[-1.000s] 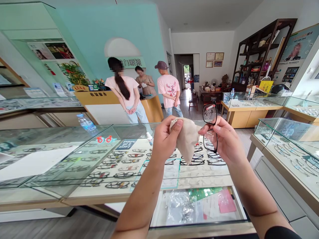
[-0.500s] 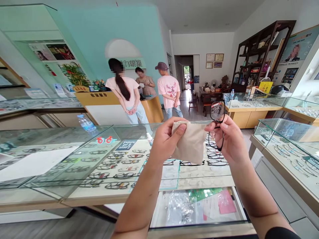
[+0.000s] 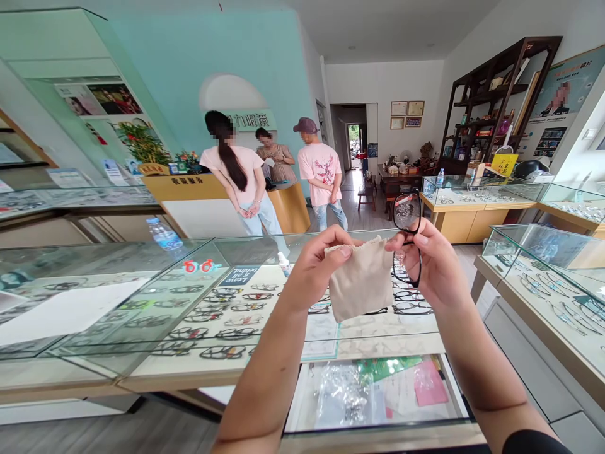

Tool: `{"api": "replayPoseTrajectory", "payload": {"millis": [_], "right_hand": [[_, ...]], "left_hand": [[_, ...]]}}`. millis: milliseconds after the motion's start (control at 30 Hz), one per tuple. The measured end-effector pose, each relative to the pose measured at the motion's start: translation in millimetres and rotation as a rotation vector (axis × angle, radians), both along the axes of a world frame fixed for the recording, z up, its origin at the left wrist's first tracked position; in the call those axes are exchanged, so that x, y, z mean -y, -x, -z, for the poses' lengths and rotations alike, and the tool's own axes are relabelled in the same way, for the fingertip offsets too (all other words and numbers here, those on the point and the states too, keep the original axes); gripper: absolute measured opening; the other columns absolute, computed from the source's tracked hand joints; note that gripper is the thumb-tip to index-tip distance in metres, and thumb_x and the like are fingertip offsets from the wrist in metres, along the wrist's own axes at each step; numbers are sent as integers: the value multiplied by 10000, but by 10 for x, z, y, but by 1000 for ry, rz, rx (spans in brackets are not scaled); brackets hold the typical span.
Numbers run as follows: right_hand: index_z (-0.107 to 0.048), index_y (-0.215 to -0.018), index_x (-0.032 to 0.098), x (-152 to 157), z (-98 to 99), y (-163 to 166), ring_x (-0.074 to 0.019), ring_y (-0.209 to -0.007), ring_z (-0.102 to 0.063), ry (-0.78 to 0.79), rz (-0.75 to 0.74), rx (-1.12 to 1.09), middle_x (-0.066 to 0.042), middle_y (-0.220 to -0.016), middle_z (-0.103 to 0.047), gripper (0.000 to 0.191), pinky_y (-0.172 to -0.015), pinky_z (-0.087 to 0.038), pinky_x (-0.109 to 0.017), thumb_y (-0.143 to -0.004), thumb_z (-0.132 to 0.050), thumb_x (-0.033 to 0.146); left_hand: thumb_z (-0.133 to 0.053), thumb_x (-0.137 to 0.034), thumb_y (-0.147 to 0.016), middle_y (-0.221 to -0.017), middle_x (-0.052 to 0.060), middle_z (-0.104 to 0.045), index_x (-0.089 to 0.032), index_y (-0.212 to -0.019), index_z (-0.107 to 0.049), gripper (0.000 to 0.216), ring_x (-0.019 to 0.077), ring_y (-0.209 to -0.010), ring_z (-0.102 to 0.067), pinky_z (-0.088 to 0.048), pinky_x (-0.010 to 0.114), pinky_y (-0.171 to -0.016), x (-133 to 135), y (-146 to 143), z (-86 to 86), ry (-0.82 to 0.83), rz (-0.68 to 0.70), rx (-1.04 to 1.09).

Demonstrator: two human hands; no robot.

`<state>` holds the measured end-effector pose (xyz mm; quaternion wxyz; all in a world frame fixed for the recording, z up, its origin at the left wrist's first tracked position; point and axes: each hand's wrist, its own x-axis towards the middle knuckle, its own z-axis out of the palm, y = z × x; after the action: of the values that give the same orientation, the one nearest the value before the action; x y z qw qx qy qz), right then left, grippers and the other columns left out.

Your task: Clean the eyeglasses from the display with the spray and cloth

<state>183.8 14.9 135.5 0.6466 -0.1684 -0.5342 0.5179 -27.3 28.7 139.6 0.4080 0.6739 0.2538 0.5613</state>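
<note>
While our left grip (image 3: 316, 268) pinches the square beige fabric cloth (image 3: 362, 280), our right grip (image 3: 438, 265), clamped on black-rimmed eyeglasses (image 3: 407, 213) beside it, should press only gently.

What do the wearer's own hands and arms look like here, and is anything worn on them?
The left hand and right hand are ungloved, with no watch or ring visible. A black sleeve edge shows on the right arm; no sleeve shows on the left arm.

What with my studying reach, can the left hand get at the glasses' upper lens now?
Probably yes: the left hand holds the beige cloth close beside the black-framed glasses, and their upper lens sticks up above the right hand.
</note>
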Motion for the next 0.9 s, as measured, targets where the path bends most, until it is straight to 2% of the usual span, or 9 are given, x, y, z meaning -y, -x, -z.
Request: {"api": "replayPoseTrajectory", "payload": {"millis": [100,200,333,433,500,667,767,833,900], "right_hand": [[-576,-830,279,13,-11,-2,-200,-824,-734,3,-10,-7,-8,-832,-794,300,-684,-583,-304,-878,-830,432],[-577,-828,281,40,-25,9,-201,-823,-732,3,-15,2,2,-806,-778,294,-719,-587,-313,-870,-833,420],[-572,-838,282,59,-30,27,-187,-761,-690,26,-11,37,7,-802,-756,293,-657,-548,-300,-865,-829,419],[-566,-837,282,52,-27,22,-172,-692,-644,22,-10,48,9,-807,-753,307,-617,-520,-298,-864,-831,435],[-563,-837,284,47,-26,9,-172,-681,-639,17,-1,52,12,-809,-752,313,-634,-528,-308,-871,-830,443],[-590,-828,281,68,-34,-15,-202,-820,-722,-6,-8,43,6,-816,-766,306,-742,-560,-326,-873,-852,433],[-617,-823,276,87,-40,-17,-193,-831,-733,-44,-21,35,9,-834,-788,277,-837,-573,-342,-892,-852,406],[-620,-824,277,94,-42,-21,-198,-845,-743,-67,-15,40,11,-837,-795,269,-893,-576,-362,-905,-845,401],[-616,-827,278,96,-41,-28,-214,-868,-755,-85,-4,53,12,-822,-791,273,-914,-578,-383,-914,-838,411]], "left_hand": [[-817,-546,-880,-791,35,-746,-224,-790,-662,369,159,-627,-623,-463,255,-538,1,-6,18,-7,24,3],[-783,-508,-927,-755,14,-724,-229,-926,-726,285,143,-578,-616,-450,240,-503,-8,-9,34,-26,-3,-63],[-766,-345,-908,-942,65,-820,-222,-1084,-768,215,197,-809,-764,-569,256,-642,-12,-31,37,-84,3,-143],[-729,-238,-879,-1003,59,-832,-235,-1105,-772,230,166,-768,-740,-532,230,-600,3,-49,37,-100,-11,-163],[-717,-194,-858,-1059,60,-832,-244,-1100,-781,255,151,-747,-717,-495,222,-566,16,-53,41,-129,-43,-163],[-680,-145,-865,-1070,48,-832,-274,-1091,-842,307,134,-678,-670,-444,242,-521,36,-23,59,-199,-126,-188],[-656,-141,-886,-1140,53,-850,-304,-1089,-881,344,191,-908,-768,-580,284,-707,49,-1,49,-245,-117,-217],[-654,-147,-895,-1183,57,-857,-311,-1107,-893,359,218,-1047,-784,-616,319,-844,61,4,34,-268,-107,-226],[-655,-153,-899,-1190,56,-862,-310,-1133,-893,369,218,-1045,-789,-620,322,-851,73,2,22,-260,-106,-236]]}}
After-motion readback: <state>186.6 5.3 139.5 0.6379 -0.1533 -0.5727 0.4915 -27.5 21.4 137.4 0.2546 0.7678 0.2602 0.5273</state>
